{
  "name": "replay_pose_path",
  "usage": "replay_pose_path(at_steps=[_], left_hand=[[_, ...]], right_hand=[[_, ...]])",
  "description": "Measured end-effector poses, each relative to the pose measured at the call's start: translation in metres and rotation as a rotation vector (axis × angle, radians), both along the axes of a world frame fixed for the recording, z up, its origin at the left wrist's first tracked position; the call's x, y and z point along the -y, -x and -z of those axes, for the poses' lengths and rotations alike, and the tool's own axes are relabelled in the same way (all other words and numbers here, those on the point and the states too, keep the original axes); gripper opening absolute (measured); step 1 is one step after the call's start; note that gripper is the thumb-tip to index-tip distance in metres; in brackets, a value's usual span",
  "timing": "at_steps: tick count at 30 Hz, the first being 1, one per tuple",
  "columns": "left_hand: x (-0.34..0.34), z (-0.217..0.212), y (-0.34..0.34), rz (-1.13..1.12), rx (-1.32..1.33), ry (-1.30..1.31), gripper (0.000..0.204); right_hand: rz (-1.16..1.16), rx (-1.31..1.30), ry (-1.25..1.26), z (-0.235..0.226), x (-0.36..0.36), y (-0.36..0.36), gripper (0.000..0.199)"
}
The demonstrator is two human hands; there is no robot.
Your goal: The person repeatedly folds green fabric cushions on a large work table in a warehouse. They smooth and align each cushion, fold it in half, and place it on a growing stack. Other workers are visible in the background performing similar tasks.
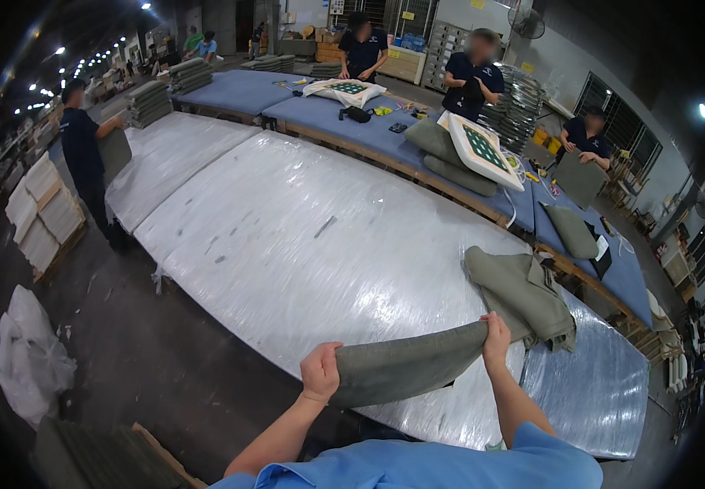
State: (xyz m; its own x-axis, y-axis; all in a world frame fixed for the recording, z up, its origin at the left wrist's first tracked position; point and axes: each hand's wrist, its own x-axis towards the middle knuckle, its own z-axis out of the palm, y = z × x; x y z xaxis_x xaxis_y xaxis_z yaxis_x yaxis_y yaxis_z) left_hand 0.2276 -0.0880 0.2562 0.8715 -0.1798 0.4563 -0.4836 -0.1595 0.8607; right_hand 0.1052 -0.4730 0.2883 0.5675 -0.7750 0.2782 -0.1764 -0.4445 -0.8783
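Between my two hands is a grey-green cushion [409,363], held by its ends over the near edge of the wrapped table. My left hand [320,372] is closed around its left end. At the other end, my right hand [495,337] grips the upper corner, thumb and fingers pressed together. Just beyond my right hand, a crumpled heap of grey-green fabric covers [523,295] lies on the table's shiny clear plastic film [287,236].
Blue-topped benches [466,181] run along the far side, with white-and-green cushion pieces [483,151] and tools. Co-workers stand behind them; one person [83,155] is at the far left. A plastic bag [34,359] sits on the floor; stacked grey-green pieces [108,458] stand lower left.
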Motion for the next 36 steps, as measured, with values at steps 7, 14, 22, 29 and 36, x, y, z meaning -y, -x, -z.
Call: replay_pose_path(at_steps=[7, 14, 22, 29, 36], left_hand=[[0.012, 0.037, 0.015, -0.241, -0.052, 0.017, 0.058], [0.028, 0.044, 0.051, -0.366, -0.309, 0.243, 0.069], [0.033, -0.03, 0.073, -0.321, -0.253, 0.164, 0.052], [0.033, 0.0, 0.076, -0.376, -0.426, 0.254, 0.08], [0.011, 0.062, 0.095, -0.204, -0.779, 0.719, 0.077]], right_hand=[[-0.071, -0.062, 0.089, 0.001, 0.013, 0.002, 0.045], [-0.18, -0.105, 0.063, -0.01, 0.018, 0.027, 0.045], [-0.218, -0.061, 0.062, -0.002, 0.024, 0.055, 0.042], [-0.254, -0.105, 0.065, 0.007, 0.016, 0.071, 0.053], [-0.192, 0.058, -0.856, 0.006, 0.026, 0.07, 0.058]])
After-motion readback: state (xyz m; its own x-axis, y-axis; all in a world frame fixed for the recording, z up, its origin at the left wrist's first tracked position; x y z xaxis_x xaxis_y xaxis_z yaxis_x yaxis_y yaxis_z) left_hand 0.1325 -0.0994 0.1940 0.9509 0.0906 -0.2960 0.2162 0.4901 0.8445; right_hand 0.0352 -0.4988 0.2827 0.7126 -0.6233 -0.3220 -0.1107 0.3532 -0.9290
